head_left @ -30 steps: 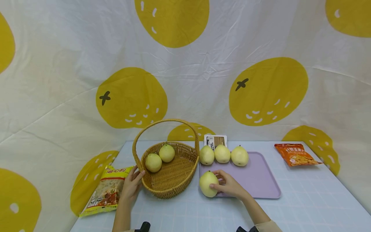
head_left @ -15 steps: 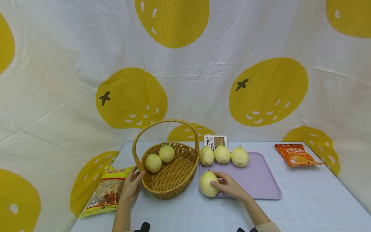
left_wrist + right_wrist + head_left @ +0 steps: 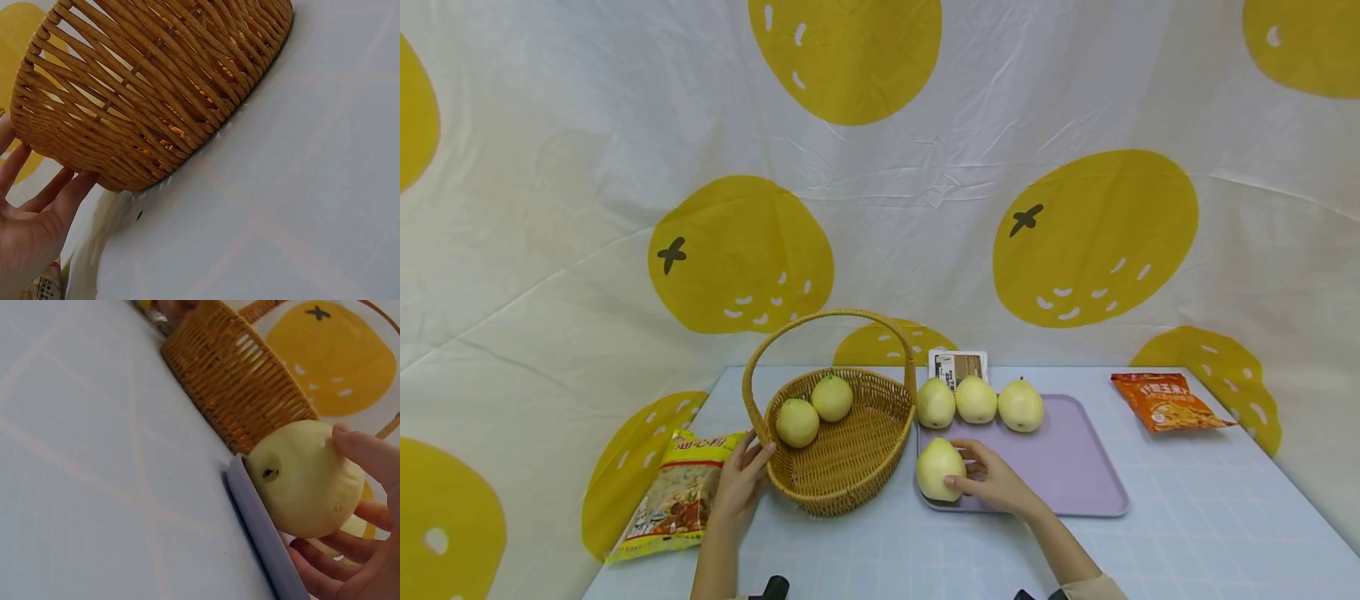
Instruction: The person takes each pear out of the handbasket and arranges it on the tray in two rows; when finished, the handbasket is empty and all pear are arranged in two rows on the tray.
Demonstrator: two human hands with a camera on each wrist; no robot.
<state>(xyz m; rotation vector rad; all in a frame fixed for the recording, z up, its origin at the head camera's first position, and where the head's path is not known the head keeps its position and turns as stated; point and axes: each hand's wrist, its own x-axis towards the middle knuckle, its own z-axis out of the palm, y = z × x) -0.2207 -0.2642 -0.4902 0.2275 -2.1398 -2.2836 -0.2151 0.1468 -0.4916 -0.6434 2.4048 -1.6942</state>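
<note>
My right hand [image 3: 988, 479] holds a pale yellow pear [image 3: 937, 471] between thumb and fingers, over the near left corner of the lilac tray [image 3: 1075, 467]. In the right wrist view, the underside of the pear [image 3: 306, 478] shows beside the tray's rim [image 3: 253, 503]. Three more pears [image 3: 976, 400] stand in a row along the tray's far edge. A wicker basket [image 3: 842, 492] with a tall handle stands left of the tray, with two pears [image 3: 797, 422] inside. My left hand [image 3: 745, 475] rests its fingertips against the basket's outer left wall; the left wrist view shows these fingers [image 3: 53, 190] fairly straight.
A yellow food packet [image 3: 677, 492] lies left of my left forearm. An orange snack packet [image 3: 1165, 402] lies at the far right. Behind the pears is a white printed card or pack [image 3: 957, 363]. A fruit-patterned cloth [image 3: 917, 250] hangs behind the table.
The pear in my right hand has risen slightly and tilted, with a dark shadow now showing beneath it. My left hand and the basket keep their place.
</note>
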